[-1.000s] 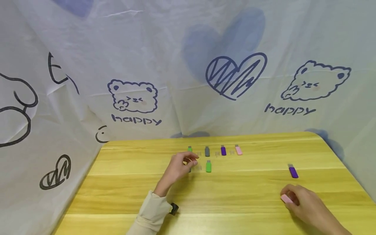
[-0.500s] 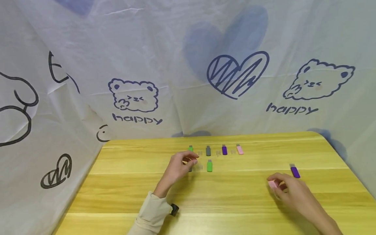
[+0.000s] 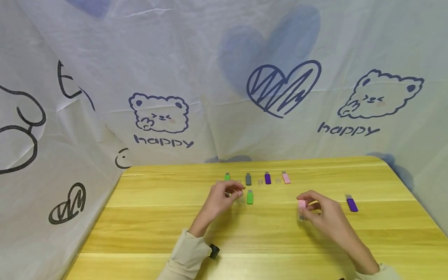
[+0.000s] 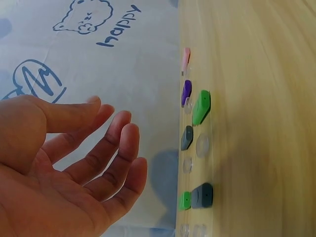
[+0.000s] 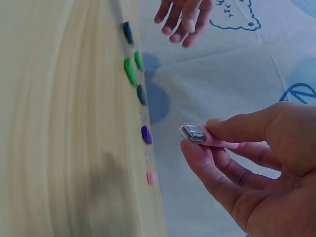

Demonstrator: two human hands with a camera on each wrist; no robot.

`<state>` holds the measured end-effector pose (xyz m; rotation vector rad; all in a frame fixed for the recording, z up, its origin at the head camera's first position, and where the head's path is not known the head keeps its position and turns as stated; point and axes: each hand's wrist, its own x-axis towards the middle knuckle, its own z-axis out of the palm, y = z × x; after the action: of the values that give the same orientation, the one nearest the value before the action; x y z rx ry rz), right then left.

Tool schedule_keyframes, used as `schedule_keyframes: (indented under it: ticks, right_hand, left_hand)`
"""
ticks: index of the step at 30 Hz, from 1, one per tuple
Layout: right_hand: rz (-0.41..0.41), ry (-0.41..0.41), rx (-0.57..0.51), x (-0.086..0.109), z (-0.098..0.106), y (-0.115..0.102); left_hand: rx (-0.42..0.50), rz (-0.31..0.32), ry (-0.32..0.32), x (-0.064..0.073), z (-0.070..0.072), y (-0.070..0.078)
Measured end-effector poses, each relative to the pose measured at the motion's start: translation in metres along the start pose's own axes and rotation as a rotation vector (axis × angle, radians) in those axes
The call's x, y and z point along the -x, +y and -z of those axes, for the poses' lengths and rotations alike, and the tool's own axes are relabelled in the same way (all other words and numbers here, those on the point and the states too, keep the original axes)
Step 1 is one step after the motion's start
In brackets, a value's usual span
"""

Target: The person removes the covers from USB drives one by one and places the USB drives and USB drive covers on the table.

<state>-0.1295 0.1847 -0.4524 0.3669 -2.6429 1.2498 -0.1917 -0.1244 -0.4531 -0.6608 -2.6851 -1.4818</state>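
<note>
My right hand (image 3: 322, 212) pinches a pink USB stick (image 5: 219, 142) between thumb and fingers, above the table. A clear cap (image 5: 183, 130) sits over its metal plug. My left hand (image 3: 220, 200) hovers near the rows of sticks, fingers loosely bent, holding nothing. Close by it lies a green USB stick (image 3: 250, 197). A grey USB stick (image 4: 202, 196) beside that one is hidden by the left hand in the head view. Behind them is a row of green (image 3: 227, 176), grey (image 3: 248, 179), purple (image 3: 267, 178) and pink (image 3: 286, 178) sticks.
Clear caps (image 3: 260, 182) lie between the sticks in the rows. A purple USB stick (image 3: 352, 203) lies apart, right of my right hand. The wooden table (image 3: 140, 225) ends against a white printed cloth (image 3: 210, 77) at the back and sides.
My right hand has carried the pink USB stick leftward and away from me, toward the middle of the table. My left hand has shifted slightly right.
</note>
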Motion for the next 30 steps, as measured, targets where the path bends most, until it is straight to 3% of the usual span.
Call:
schedule_keyframes:
  ticks: [17,25,30]
  right_hand:
    - [-0.084,-0.002,-0.309,-0.030,-0.029,-0.035]
    - [-0.078,0.029,-0.398,-0.037,-0.040,-0.042]
    - [-0.094,0.049,-0.422,-0.038,-0.045,-0.045]
  left_hand:
    - [0.089,0.029,-0.023,-0.006,-0.015,0.019]
    - [0.237,0.004,-0.060,-0.006,-0.028,0.019]
    - [0.349,0.030,-0.076,-0.005,-0.031,0.020]
